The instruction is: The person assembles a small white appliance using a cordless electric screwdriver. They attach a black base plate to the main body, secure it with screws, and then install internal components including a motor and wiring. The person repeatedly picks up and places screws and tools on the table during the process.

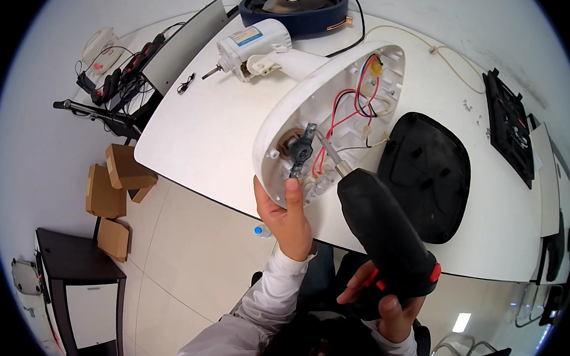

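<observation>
My left hand (289, 220) grips the near rim of a white fan base housing (272, 122), fingers outside and thumb at the lower end of a dark metal bracket (300, 151) inside it. My right hand (388, 306) holds a black cordless screwdriver (385, 228) with red parts by its lower end. Its metal shaft (330, 153) points into the housing, the tip close to the bracket; whether it touches a screw cannot be made out. Red, blue and white wires (343, 107) run inside the shell. A white motor (256, 44) sits at the far end of the housing's neck.
A black bottom cover (423, 179) lies right of the housing on the white table (197, 135). Behind stands a round dark blue device (294, 11). A black tool case (510, 128) lies at the right. Cardboard boxes (106, 191) and a bottle (261, 231) are beyond the table's near edge.
</observation>
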Demonstrator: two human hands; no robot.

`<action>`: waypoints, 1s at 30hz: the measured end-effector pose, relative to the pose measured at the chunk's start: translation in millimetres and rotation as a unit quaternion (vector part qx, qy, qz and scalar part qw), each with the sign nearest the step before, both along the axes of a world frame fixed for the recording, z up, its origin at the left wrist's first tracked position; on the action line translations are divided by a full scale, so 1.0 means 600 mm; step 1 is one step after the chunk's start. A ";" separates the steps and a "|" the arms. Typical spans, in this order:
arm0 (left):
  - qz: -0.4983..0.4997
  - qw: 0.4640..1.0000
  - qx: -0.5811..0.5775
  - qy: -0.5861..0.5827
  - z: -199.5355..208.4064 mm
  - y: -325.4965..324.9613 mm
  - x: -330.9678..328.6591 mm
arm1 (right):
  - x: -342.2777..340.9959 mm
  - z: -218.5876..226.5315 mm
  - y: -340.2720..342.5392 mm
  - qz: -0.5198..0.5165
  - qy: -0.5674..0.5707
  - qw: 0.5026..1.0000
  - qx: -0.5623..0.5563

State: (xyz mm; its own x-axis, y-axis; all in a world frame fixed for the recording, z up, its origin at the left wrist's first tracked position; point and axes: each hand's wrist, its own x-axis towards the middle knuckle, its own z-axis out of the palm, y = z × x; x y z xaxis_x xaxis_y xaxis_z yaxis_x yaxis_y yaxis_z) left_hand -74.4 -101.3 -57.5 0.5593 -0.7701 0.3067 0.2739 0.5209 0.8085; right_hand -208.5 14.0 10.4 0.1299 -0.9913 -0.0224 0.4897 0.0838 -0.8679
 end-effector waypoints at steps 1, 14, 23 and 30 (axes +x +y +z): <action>-0.003 1.000 -0.003 0.003 0.000 0.000 0.000 | 0.000 0.000 0.000 0.001 0.001 1.000 -0.001; -0.005 1.000 -0.004 0.005 0.005 0.002 -0.001 | 0.000 -0.001 0.000 -0.001 0.005 1.000 0.004; -0.003 1.000 0.005 0.000 0.003 0.002 0.000 | -0.002 0.008 -0.002 -0.006 0.019 1.000 0.002; -0.003 1.000 0.003 0.007 0.007 0.002 -0.002 | -0.006 0.008 -0.003 -0.003 0.027 1.000 0.004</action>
State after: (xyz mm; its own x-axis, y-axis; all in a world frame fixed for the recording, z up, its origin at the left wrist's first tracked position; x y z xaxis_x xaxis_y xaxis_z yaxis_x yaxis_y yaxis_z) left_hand -75.8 -100.0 -53.2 0.5595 -0.7748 0.2942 0.2885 0.5149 0.8072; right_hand -211.9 12.3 15.4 0.1226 -0.9918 -0.0361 0.4434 0.0873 -0.8920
